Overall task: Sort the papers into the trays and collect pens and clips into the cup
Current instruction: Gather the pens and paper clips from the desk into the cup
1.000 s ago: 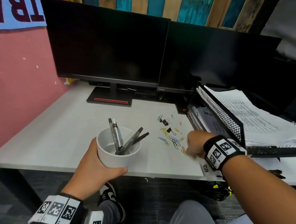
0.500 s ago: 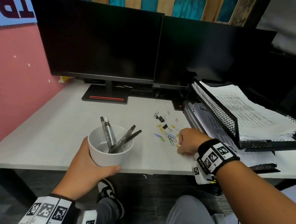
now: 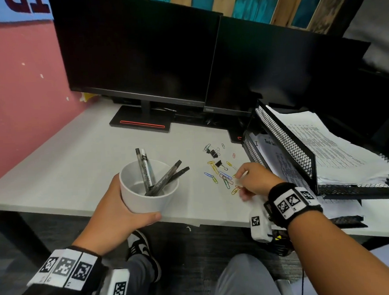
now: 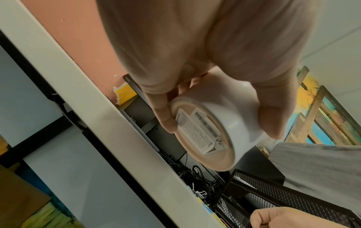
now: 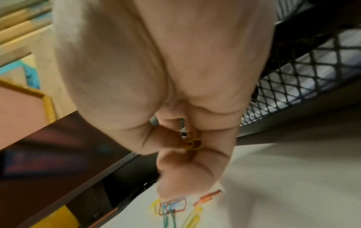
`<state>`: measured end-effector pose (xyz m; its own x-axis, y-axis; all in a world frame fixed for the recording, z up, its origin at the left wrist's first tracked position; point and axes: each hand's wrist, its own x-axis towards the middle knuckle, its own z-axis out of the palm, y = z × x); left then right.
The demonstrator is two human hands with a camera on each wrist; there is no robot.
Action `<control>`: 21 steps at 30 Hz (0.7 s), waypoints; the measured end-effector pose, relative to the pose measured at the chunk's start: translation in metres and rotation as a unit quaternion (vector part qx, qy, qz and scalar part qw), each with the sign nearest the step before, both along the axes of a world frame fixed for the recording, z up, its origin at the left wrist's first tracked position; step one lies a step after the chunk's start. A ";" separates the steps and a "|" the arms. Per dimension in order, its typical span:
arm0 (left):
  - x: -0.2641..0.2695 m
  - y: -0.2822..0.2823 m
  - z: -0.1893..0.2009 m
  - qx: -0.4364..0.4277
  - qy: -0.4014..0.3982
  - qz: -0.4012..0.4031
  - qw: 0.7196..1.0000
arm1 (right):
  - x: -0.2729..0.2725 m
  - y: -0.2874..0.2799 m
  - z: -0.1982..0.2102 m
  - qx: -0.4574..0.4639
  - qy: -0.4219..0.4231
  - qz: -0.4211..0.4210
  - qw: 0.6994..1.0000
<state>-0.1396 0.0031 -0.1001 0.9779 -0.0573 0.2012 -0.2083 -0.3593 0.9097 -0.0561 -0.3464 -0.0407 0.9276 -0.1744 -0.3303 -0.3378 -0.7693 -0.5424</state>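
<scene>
My left hand (image 3: 115, 211) grips a white cup (image 3: 144, 204) at the desk's front edge; several pens (image 3: 146, 170) stand in it. The left wrist view shows the cup's labelled base (image 4: 197, 132) between thumb and fingers. Coloured paper clips (image 3: 222, 177) and black binder clips (image 3: 213, 153) lie scattered on the desk right of the cup. My right hand (image 3: 242, 185) rests curled at the right side of that scatter. In the right wrist view, its curled fingers (image 5: 175, 169) hold a yellow clip (image 5: 193, 144), with more clips (image 5: 171, 205) on the desk just beyond.
Stacked black mesh trays (image 3: 286, 141) stand close to the right of my right hand, with printed papers (image 3: 325, 146) in the top one and a sheet (image 3: 276, 158) in the lower. Two dark monitors (image 3: 137, 48) fill the back. A pink wall (image 3: 22, 101) bounds the left.
My right hand has stayed at the clip scatter, shifting slightly toward it with its fingers working. The left hand keeps hold of the cup. The head view has tilted a little.
</scene>
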 end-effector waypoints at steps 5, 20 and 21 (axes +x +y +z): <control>0.002 0.000 0.003 -0.009 -0.005 0.000 1.000 | 0.010 0.005 -0.004 -0.124 0.005 0.059 0.991; -0.002 -0.003 0.009 -0.012 0.012 0.006 1.000 | 0.003 0.013 -0.009 -0.159 0.035 0.134 0.977; -0.003 -0.004 0.009 -0.012 0.012 0.007 1.000 | 0.002 0.015 -0.005 -0.148 0.032 0.137 0.979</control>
